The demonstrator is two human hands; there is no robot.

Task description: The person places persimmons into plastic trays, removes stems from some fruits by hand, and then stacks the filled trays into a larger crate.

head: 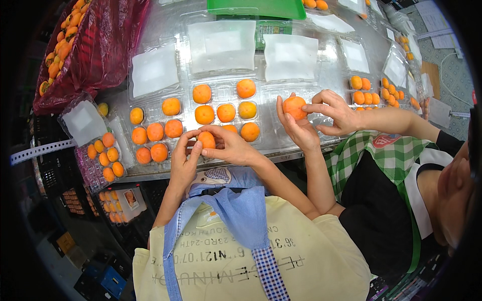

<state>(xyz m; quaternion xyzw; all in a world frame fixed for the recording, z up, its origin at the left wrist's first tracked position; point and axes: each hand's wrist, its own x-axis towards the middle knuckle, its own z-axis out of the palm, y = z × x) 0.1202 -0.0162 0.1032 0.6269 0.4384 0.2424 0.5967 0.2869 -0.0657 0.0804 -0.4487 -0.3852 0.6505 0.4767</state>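
An orange persimmon [206, 140] is held between both my hands at the table's front edge. The fingertips and thumb of my left hand [183, 160] grip it from the left. My right hand [231, 146] curls around its upper and right side. Just beyond my hands lies an open clear plastic clamshell tray [226, 84] with several persimmons in its cups; one persimmon [230, 129] is partly hidden by my right hand. To its left, another clear tray [150, 111] carries several persimmons in its cups. White foam sheets [222, 45] lie in the raised lids behind.
At my right, a co-worker's hands [301, 131] hold a persimmon [294, 108] over a clear tray [278, 128]. A crate lined with red plastic film [109, 49] holds persimmons at far left. A green tray [260, 9] and more filled packs [107, 156] surround the metal table [160, 22].
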